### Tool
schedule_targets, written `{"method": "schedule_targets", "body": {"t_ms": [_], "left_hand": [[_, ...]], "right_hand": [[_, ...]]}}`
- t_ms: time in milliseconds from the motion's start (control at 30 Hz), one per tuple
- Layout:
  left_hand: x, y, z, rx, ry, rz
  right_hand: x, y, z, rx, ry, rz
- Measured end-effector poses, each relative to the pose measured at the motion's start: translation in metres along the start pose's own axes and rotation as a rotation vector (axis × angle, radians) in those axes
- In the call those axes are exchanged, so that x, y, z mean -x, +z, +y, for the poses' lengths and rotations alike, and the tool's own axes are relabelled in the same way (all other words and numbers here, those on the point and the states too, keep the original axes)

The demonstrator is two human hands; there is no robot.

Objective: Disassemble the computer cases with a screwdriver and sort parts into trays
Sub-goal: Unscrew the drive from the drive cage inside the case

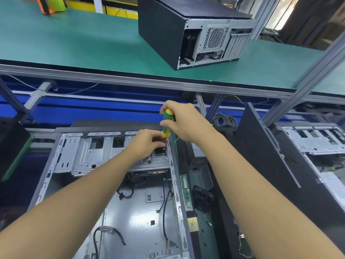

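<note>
An opened computer case (pixel 115 217) lies flat in front of me, with its silver drive cage (pixel 89 152) at the far end and loose black cables inside. My right hand (pixel 183 119) grips the green and yellow screwdriver (pixel 168 122), held upright over the cage's right corner. My left hand (pixel 148 143) is at that same corner with its fingers curled round the screwdriver's lower end; the tip is hidden behind them.
A closed black case (pixel 196 32) stands on the green upper shelf (pixel 74 43). To the right of my case lie a memory stick (pixel 185 191), a green board (pixel 203 232), a leaning black side panel (pixel 280 165) and another open case (pixel 317 139).
</note>
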State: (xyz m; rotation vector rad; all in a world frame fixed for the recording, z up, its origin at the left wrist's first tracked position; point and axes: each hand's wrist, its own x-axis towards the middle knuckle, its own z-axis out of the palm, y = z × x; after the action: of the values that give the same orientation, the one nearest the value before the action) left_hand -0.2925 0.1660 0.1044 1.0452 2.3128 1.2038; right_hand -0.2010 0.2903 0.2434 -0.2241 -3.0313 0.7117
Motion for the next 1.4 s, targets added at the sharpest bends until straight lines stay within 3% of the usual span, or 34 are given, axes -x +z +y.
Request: {"method": "schedule_targets", "body": {"t_ms": [133,233,333,433,600,767,833,967,1167,1267,1400], "left_hand": [[-0.004,-0.001,0.0,-0.043,-0.029,-0.019],[-0.004,-0.016,0.003,0.277,-0.031,-0.007],[-0.005,-0.035,0.012,0.541,-0.001,-0.13],[-0.007,-0.037,0.024,0.47,0.019,-0.216],[-0.005,-0.024,0.03,0.224,0.074,-0.04],[-0.001,-0.011,0.034,0.144,-0.011,0.088],[0.002,-0.004,0.036,0.174,-0.008,0.181],[0.003,0.006,0.036,0.248,-0.041,0.353],[0.0,-0.01,0.036,0.241,0.027,0.112],[-0.002,-0.015,0.036,0.161,0.054,0.119],[-0.007,-0.006,0.046,0.038,0.018,0.228]], "right_hand": [[-0.005,-0.01,0.008,0.044,0.072,-0.073],[-0.006,-0.01,0.007,0.081,0.033,-0.112],[-0.005,-0.012,0.006,0.079,0.002,-0.139],[-0.004,-0.017,0.005,0.011,-0.023,-0.207],[-0.011,-0.017,0.005,0.078,0.009,-0.247],[-0.017,0.005,-0.004,0.276,0.255,0.161],[-0.02,0.009,-0.006,0.317,0.26,0.202],[-0.024,0.009,-0.008,0.12,0.151,0.148],[-0.02,0.001,-0.011,-0.011,0.044,-0.142],[-0.019,-0.008,-0.013,0.052,0.093,-0.247],[-0.016,-0.003,-0.018,0.285,0.294,-0.051]]}}
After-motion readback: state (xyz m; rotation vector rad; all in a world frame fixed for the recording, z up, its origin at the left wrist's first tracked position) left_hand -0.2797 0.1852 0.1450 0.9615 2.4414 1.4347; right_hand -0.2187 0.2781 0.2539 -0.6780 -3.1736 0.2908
